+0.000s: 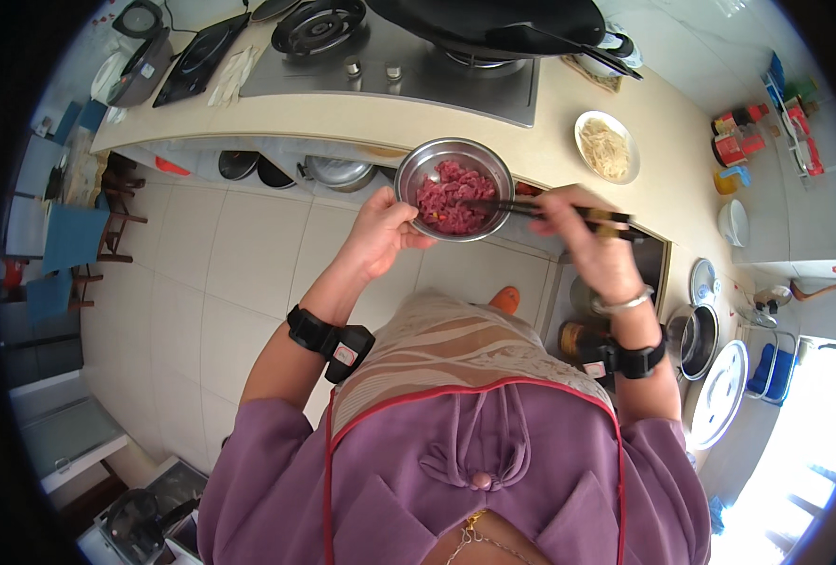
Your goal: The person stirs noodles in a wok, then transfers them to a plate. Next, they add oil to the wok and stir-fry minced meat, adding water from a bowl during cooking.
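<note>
My left hand [382,229] grips the near left rim of a stainless steel bowl [412,166], thumb on the rim and fingers beneath. Sliced raw red meat [456,198] lies in the bowl, with a small orange-yellow bit among it. Dark chopsticks [513,207] are held in my right hand [580,236], to the right of the bowl; their tips are in the meat. The right hand and the chopsticks' back ends are blurred. The bowl is held in front of my body, near the counter's front edge.
Behind the bowl, a gas stove [396,92] bears a large black wok [502,28]. A white plate of pale shreds [605,147] stands on the counter [347,116] to the right. Farther right are a steel pot [700,342], a white bowl [733,222] and sauce bottles [736,134]. An open cabinet lies below the counter.
</note>
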Demonstrator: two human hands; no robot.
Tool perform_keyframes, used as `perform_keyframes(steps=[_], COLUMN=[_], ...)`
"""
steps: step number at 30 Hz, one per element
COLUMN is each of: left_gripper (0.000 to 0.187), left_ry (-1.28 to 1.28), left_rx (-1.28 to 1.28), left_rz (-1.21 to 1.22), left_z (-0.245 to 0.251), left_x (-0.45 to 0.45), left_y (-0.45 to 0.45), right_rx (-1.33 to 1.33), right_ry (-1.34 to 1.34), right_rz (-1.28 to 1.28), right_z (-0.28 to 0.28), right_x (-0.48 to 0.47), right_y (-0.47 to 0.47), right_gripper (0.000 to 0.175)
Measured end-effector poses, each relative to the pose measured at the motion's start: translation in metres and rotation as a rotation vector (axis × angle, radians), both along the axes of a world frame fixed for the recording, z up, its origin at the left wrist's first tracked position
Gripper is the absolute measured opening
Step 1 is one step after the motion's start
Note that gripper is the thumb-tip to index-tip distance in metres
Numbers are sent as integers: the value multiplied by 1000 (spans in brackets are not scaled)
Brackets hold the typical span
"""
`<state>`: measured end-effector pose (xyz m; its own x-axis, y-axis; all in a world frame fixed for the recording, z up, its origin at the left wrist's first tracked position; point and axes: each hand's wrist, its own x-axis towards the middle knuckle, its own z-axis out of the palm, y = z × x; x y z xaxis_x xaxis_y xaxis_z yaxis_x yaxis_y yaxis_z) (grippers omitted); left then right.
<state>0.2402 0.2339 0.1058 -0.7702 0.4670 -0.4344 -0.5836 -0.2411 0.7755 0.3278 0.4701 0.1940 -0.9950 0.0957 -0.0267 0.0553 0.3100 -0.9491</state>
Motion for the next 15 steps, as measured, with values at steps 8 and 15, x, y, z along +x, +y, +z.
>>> perform_keyframes(steps=[8,15], left_gripper=[9,10], left_ry=[8,30], left_rx=[-20,-38], left_rz=[-26,-12], left_z=[-1,-2], left_x=[-4,-2], left_y=[4,3], right_rx=[-5,18], right_ry=[146,126], right_rz=[88,-146], right_z=[-16,-3], right_x=[-9,-19], right_y=[-2,1], right_gripper=[19,24])
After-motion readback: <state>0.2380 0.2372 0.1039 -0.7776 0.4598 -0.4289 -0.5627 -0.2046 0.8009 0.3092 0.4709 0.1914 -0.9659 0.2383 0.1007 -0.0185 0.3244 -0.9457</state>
